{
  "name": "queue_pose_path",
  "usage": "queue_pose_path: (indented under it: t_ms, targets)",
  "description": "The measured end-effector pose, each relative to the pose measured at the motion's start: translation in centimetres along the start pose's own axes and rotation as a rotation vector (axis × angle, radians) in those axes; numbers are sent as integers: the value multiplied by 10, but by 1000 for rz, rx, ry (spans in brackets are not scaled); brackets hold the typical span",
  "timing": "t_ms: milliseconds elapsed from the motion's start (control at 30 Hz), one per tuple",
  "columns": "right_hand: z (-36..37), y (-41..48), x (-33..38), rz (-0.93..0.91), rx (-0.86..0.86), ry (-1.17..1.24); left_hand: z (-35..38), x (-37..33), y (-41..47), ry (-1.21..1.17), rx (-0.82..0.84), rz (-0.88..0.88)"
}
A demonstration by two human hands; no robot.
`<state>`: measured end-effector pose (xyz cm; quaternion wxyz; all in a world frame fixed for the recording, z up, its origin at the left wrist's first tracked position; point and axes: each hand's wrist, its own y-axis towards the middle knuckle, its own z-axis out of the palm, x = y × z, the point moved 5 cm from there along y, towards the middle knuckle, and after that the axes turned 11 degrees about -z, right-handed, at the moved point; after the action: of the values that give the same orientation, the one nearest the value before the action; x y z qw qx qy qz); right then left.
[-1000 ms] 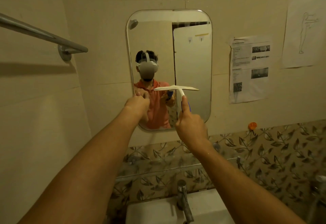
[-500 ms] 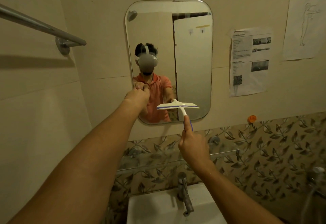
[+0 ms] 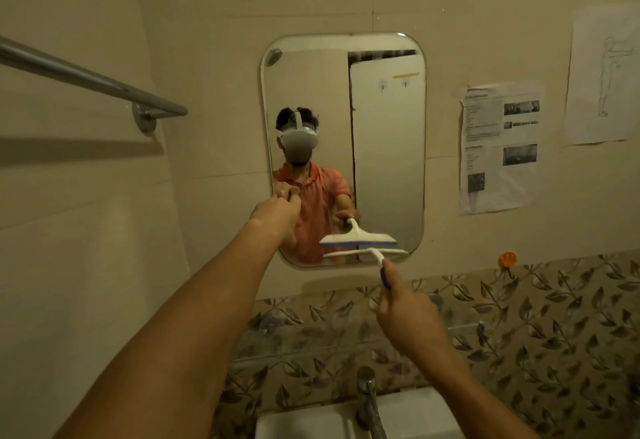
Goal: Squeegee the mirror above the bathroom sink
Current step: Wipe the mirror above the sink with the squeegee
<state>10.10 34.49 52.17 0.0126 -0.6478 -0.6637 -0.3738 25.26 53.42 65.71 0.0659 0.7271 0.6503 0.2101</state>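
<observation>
A: Where does the stroke stand on the tall round-cornered wall mirror (image 3: 388, 144)?

B: Near its foot, I judge. The right hand (image 3: 407, 314) has its grip closed round the handle of the white plastic T-shaped squeegee (image 3: 363, 252). The blade lies level on the glass close to the bottom edge, in the lower middle of the frame, with its reflection just above it.

A: And the left hand (image 3: 275, 212)?

B: It is up at the mirror's left edge with the fingers curled. Whether that grip holds anything I cannot tell.

A: How should this pass finish?

B: Keep the blade flat and the pressure even right to the rim, then lift it off cleanly so no line of water is left. The next strip should probably overlap this one a little.

A: What about the room?

B: The beige tiled wall (image 3: 207, 58) fills most of the frame, with a band of leaf-patterned tiles (image 3: 554, 317) below. A steel towel rail (image 3: 86, 75) is at the upper left and a white basin (image 3: 311, 421) at the bottom edge. A printed sheet (image 3: 498, 148) and a line drawing (image 3: 602, 75) are taped up at the right. The chrome tap (image 3: 369, 400) stands over the basin, and a small orange hook (image 3: 507, 258) is stuck just right of the mirror's lower corner
</observation>
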Motion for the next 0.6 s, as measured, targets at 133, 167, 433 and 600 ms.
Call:
queue_pose_path:
  t_ms: [133,167,433,600]
  targets:
    - [-63,41,52,-129,-104,37,2,9,-3,-50,-14,38]
    - [-79,53,68,-163,-148,40,4,10,-4,-52,-5,44]
    - [-150,153,171,-319,-384,33,6,7,-2,8,-3,75]
    - [-169,190,207,-346,-434,22,0,2,-10,-30,-13,64]
